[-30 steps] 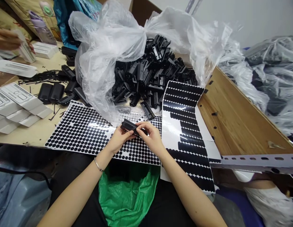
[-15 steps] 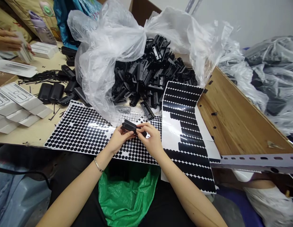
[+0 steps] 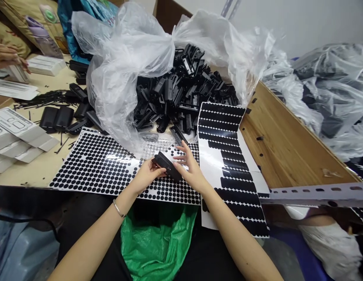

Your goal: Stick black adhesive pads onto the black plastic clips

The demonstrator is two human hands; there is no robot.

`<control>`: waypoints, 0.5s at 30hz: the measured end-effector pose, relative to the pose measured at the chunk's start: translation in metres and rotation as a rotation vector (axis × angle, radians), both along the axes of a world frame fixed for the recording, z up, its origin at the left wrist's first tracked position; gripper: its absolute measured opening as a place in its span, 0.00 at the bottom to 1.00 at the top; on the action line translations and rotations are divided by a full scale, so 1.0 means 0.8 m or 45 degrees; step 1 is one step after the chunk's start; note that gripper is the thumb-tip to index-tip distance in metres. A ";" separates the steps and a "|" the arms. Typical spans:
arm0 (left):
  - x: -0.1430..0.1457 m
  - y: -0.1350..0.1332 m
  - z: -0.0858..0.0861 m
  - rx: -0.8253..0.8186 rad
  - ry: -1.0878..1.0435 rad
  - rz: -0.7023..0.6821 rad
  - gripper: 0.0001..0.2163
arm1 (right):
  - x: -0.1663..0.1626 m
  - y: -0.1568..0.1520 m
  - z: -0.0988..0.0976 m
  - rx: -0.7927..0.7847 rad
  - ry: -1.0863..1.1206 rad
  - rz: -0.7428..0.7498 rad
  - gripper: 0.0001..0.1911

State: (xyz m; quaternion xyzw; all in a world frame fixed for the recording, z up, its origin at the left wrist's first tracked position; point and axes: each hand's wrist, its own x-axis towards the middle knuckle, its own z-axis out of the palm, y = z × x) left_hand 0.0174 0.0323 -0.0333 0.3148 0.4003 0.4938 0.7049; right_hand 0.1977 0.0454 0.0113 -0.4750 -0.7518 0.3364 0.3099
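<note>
Holding black part (image 3: 167, 165) in L hand (image 3: 146, 176) closed grip, R hand (image 3: 193, 172) open, thumb on it; prob pad-fitting step, next needs clean peel off dot sheet (image 3: 96, 164), 9 o'clock.

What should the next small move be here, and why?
Probably the right hand lowers to peel a dot from the dot sheet: its fingers are spread open beside the black part, which the left hand grips just above that sheet.
</note>
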 end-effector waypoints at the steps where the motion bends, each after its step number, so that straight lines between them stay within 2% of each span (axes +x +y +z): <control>1: 0.000 -0.001 -0.001 0.012 0.006 -0.011 0.16 | 0.000 0.002 -0.001 -0.094 0.049 0.072 0.35; 3: -0.001 -0.001 -0.002 0.036 0.013 -0.018 0.18 | -0.002 0.005 -0.003 -0.238 0.131 0.185 0.27; 6: -0.002 -0.001 -0.003 0.058 0.018 0.014 0.18 | -0.009 0.004 -0.007 -0.244 0.182 0.166 0.20; 9: -0.003 -0.001 -0.002 0.070 0.013 0.047 0.18 | -0.015 0.002 -0.007 -0.142 0.114 0.105 0.21; 13: -0.003 -0.001 -0.002 0.069 0.030 0.044 0.18 | -0.011 0.005 0.005 -0.031 0.033 0.154 0.26; 15: -0.002 -0.001 -0.003 0.066 0.028 0.030 0.18 | 0.002 0.014 0.014 0.047 0.014 0.070 0.25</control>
